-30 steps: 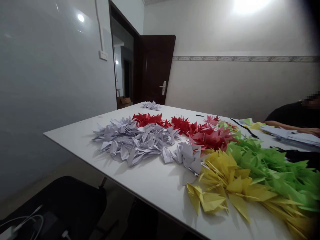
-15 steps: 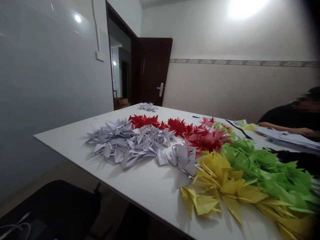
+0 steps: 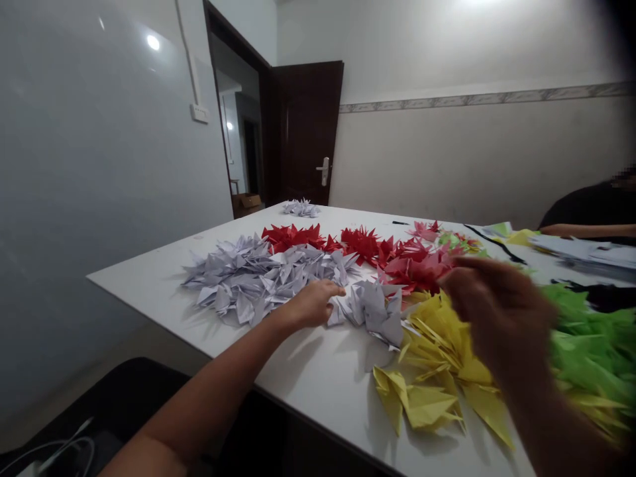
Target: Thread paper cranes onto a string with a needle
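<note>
My left hand point(image 3: 314, 305) hovers at the near right edge of a heap of white folded-paper pieces point(image 3: 248, 281), with the index finger stretched out and the others loosely curled. Nothing shows in it. Just right of its fingertip stand a few white folded pieces point(image 3: 380, 308), apart from the big heap. Over the yellow folded-paper pieces point(image 3: 432, 338) is my right hand point(image 3: 501, 311), raised and smeared by motion. Its fingers bend toward the pink-red pieces point(image 3: 415, 268); whether it holds anything is unclear. It hides part of the green pieces point(image 3: 591, 338).
Red folded pieces point(image 3: 293, 238) lie behind the white heap, and a small white cluster point(image 3: 301, 209) sits at the far corner of the white table point(image 3: 318, 377). A person in black point(image 3: 591, 202) sits at the right by stacked papers point(image 3: 591, 252). A dark door point(image 3: 308, 132) stands open.
Both my hands have come into view: the left beside the white pieces, the right over the yellow and green ones. The view has shifted slightly, and the paper heaps look unchanged.
</note>
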The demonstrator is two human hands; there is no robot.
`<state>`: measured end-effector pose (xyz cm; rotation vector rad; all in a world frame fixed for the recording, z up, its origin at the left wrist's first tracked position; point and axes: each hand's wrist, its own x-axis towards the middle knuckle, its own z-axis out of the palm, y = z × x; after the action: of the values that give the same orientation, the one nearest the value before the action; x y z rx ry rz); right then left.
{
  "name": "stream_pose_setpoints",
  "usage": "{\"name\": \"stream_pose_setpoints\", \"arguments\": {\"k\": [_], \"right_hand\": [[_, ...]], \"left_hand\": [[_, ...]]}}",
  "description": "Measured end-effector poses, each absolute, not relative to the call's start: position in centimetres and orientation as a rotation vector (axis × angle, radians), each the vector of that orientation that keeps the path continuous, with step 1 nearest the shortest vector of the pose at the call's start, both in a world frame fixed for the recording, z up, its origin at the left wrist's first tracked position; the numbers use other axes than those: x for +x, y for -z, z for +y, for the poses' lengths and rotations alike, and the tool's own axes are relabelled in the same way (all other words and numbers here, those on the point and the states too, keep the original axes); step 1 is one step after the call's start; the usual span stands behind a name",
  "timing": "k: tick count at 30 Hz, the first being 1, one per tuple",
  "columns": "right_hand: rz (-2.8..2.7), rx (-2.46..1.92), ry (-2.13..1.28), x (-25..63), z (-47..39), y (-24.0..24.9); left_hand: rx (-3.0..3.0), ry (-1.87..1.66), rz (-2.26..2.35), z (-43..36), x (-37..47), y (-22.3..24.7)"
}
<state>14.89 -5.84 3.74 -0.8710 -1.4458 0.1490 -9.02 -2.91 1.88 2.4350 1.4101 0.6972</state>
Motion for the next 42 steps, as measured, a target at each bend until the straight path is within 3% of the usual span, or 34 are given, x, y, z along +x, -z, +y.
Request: {"name": "stream_pose_setpoints", "arguments": {"k": [4,8,13,23,42], "right_hand": [[-1.522,-0.903,-0.203,13.8,-3.5,-0.8],[-1.776,-0.929,-0.071,13.7,-3.1,1.6],[-1.891,-0.905,0.040,13.9,-3.9,1.4],[-1.992,-0.918,0.103,13.1,-4.9,1.1],[-1.829,-1.058,-0.094,14.0,-4.7,1.1]], "left_hand": [[2.688,-0.338,1.409,-0.6,-8.9,-1.2],[2.782,-0.331,1.344,0.5,-9.2,-0.1],[2.719,-0.523,1.293,0.9,-10.4,0.5],[2.486,-1.403,1.154,-1.7,-9.8,-1.5],[2.625,-1.628,0.795,-2.1,-8.1,-0.5]]}}
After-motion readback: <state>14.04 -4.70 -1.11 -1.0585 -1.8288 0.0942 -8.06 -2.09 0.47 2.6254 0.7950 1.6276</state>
